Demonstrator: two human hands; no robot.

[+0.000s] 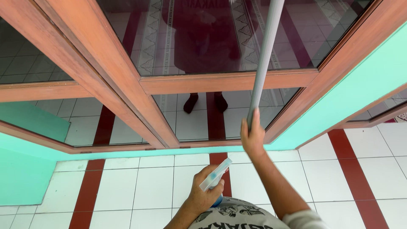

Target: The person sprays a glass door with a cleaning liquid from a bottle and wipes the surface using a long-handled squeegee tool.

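Nearest the camera, a small blue spray bottle (pixel 215 174) is gripped in the left hand (pixel 203 193); it is judged light and slippery. Above it, the right hand (pixel 253 136) is closed around the lower end of a long grey pole (pixel 263 63), stiff and light, raised against the wood-framed window (pixel 224 80).

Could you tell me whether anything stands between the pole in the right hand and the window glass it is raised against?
Nothing visible does. The right hand grips the grey pole, which runs straight up across the glass with only the wooden frame behind it. The left hand holds a spray bottle lower down, clear of the pole.
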